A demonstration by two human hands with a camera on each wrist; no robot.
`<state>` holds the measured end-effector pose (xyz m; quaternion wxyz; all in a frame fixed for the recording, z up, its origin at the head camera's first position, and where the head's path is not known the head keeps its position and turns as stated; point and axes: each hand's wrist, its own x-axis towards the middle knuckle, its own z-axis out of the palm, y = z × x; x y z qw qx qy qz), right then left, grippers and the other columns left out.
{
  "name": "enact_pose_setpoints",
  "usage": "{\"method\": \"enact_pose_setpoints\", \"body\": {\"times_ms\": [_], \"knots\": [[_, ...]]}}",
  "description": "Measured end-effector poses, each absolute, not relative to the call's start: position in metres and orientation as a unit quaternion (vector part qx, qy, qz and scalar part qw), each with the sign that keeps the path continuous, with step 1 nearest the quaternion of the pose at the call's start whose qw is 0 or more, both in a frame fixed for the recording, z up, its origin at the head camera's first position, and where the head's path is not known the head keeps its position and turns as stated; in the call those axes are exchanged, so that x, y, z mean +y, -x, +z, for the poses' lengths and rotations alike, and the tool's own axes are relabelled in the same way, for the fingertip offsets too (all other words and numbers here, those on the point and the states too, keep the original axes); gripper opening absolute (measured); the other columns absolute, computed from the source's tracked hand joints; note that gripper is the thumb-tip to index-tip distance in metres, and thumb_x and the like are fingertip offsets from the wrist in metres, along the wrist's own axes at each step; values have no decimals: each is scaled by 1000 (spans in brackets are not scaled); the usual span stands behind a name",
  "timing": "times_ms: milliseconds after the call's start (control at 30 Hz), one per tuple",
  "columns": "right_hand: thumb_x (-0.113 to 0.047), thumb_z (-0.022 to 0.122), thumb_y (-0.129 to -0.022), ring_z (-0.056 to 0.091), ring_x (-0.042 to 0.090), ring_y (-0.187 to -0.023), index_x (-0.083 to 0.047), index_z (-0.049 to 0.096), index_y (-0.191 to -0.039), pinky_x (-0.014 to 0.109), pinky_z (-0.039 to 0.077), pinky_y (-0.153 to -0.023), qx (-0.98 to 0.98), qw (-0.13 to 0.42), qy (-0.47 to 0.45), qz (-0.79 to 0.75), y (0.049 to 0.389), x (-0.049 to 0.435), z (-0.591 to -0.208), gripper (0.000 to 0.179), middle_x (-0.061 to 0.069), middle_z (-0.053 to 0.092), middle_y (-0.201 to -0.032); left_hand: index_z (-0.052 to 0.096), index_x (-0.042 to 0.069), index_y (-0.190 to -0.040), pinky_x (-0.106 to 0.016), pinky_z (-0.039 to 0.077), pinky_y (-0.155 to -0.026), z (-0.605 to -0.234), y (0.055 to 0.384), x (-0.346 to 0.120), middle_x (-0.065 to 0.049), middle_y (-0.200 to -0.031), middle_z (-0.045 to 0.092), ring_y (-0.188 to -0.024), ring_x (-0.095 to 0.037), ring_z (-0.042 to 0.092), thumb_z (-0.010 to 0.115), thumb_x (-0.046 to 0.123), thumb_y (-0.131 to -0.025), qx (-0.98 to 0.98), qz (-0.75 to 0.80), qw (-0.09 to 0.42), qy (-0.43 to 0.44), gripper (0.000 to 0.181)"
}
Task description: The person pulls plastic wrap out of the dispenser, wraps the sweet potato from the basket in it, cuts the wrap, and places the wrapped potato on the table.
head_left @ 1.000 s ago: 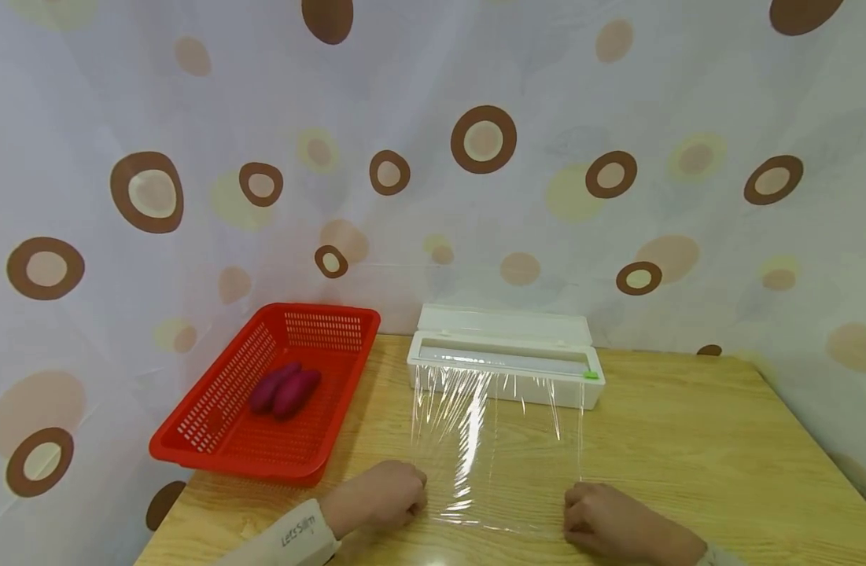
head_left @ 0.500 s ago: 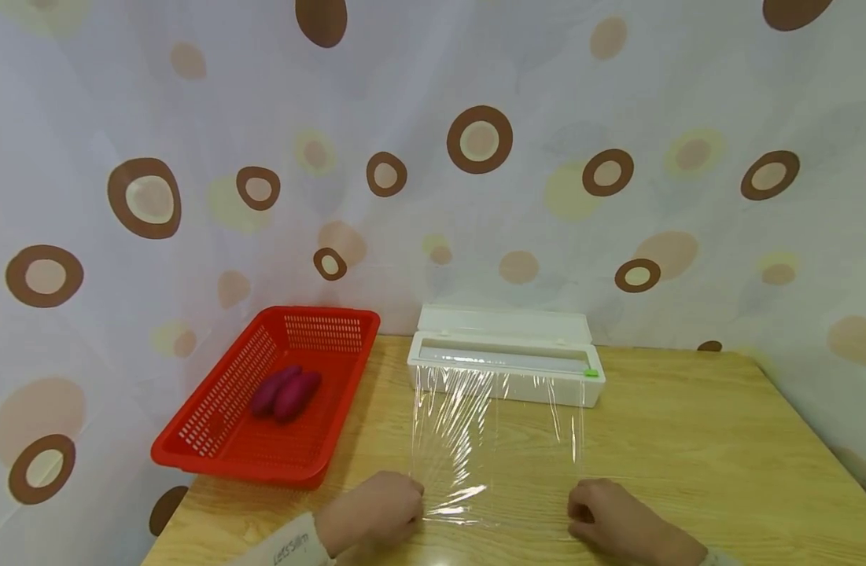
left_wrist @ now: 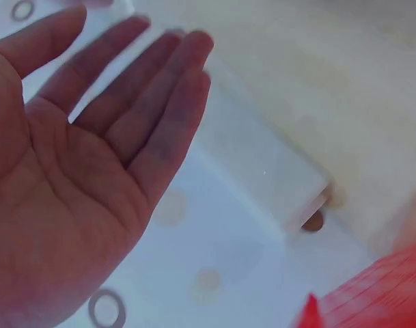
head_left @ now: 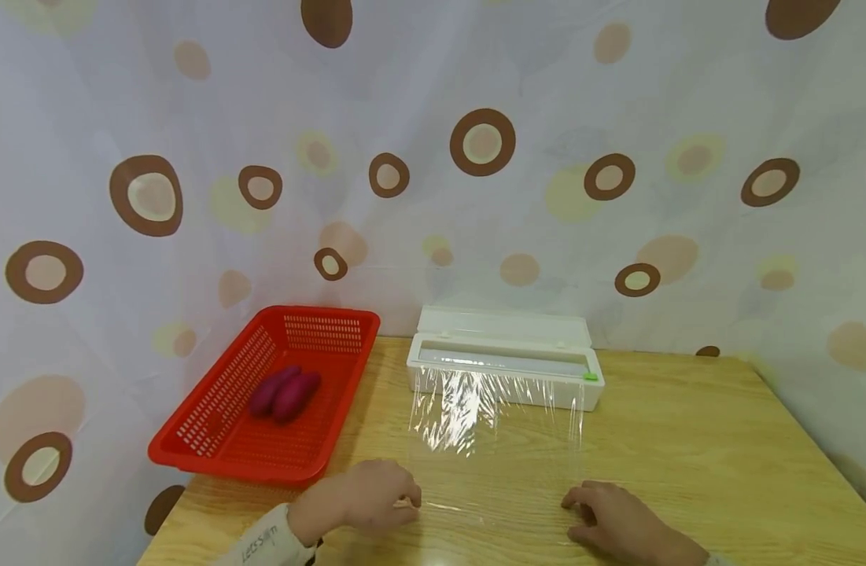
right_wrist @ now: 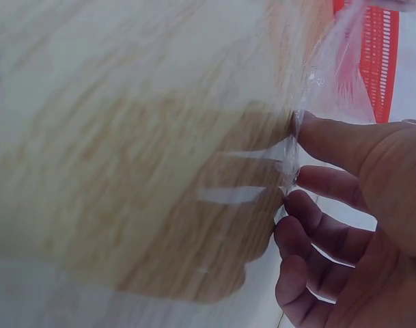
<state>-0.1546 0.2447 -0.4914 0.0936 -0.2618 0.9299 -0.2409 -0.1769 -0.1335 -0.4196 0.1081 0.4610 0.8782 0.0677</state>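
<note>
A sheet of clear plastic wrap (head_left: 461, 417) runs from a white wrap dispenser box (head_left: 581, 398) toward me over the wooden table. My left hand (head_left: 376, 495) is at the sheet's near left corner. In the left wrist view its fingers (left_wrist: 173, 116) are extended and the palm holds nothing. My right hand (head_left: 613, 519) is at the near right corner, thumb and fingers apart. The right wrist view shows those fingertips (right_wrist: 293, 205) right at the edge of the wrap, which is bunched near the thumb.
A red plastic basket (head_left: 312, 464) stands on the left of the wooden table (head_left: 687, 440), with two purple, elongated vegetables (head_left: 296, 395) inside. The dispenser's lid (head_left: 503, 325) is raised at the back, and a green cutter slider (head_left: 590, 376) sits at its right end. A patterned curtain (head_left: 517, 212) hangs behind.
Both hands have loosened from the wrap's near corners, the right fingers parting first and the left ones after. The sheet has slackened and lies lower over the table. The box has stayed put.
</note>
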Motion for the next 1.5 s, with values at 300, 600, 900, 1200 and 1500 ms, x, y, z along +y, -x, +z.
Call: {"method": "enact_pose_setpoints", "body": {"times_ms": [300, 600, 900, 1200, 1500], "knots": [[-33, 71, -84, 38, 0, -61, -10, 65, -102, 23, 35, -56, 927, 102, 267, -242, 156, 245, -494, 30, -14, 42, -70, 71, 19, -90, -22, 49, -73, -357, 200, -161, 18, -85, 62, -80, -1, 58, 61, 26, -93, 881, 192, 181, -393, 12], [-31, 70, -85, 37, -2, -61, -10, 64, -102, 22, 35, -55, 928, 80, 283, -231, 156, 245, -494, 28, -15, 41, -70, 68, 15, -94, -32, 42, -65, -336, 274, -219, 3, -73, 54, -70, -15, 47, 58, 22, -94, 939, 197, 124, -254, 12], [-29, 73, -81, 39, -2, -63, -9, 64, -103, 21, 38, -54, 920, 105, 286, -247, 154, 248, -496, 31, -15, 42, -74, 58, 1, -118, -51, 42, -93, -372, 325, -261, -18, -117, 57, -102, -33, 51, 66, 16, -86, 969, 156, 147, -126, 36], [-29, 74, -81, 40, -1, -64, -10, 63, -104, 22, 38, -55, 917, 123, 277, -258, 156, 248, -494, 33, -14, 42, -75, 41, 2, -139, -54, 41, -91, -401, 338, -272, -22, -131, 48, -103, -32, 48, 69, 12, -84, 964, 197, 176, -18, 62], [-29, 73, -81, 40, -2, -64, -11, 62, -104, 21, 38, -57, 912, 116, 291, -265, 158, 251, -497, 31, -16, 42, -74, 44, -1, -134, -49, 43, -87, -418, 345, -285, -24, -125, 51, -99, -31, 50, 68, 10, -84, 967, 195, 159, -39, 57]]}}
